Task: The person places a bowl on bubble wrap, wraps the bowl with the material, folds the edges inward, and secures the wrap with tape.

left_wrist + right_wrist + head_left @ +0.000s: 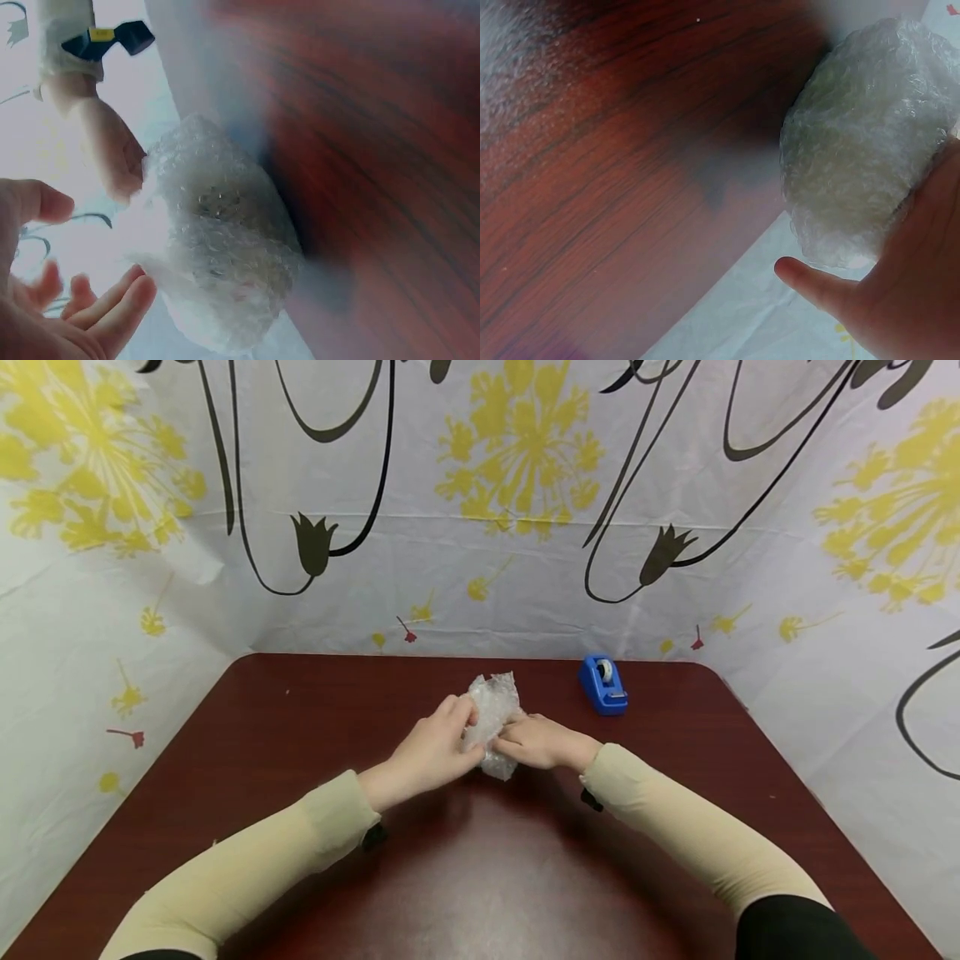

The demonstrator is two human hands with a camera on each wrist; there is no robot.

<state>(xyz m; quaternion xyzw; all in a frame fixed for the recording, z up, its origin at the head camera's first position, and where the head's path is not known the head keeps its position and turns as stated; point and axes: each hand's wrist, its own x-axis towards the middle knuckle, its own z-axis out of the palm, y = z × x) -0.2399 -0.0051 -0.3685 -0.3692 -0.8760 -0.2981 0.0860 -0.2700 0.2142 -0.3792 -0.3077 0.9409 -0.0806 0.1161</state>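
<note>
A bubble-wrapped bundle rests on the dark red table, its content blurred by the clear wrap. At its left side is my left hand, fingers spread and loosely bent; the left wrist view has the fingertips right by the edge of the bubble wrap. From the right, my right hand lies against the bundle. Its thumb stands out straight in the right wrist view, while the palm side presses along the wrap and the other fingers are mostly hidden.
A blue tape dispenser with a roll of tape stands near the table's back edge, right of the bundle. Behind and beside the table hang white sheets printed with flowers.
</note>
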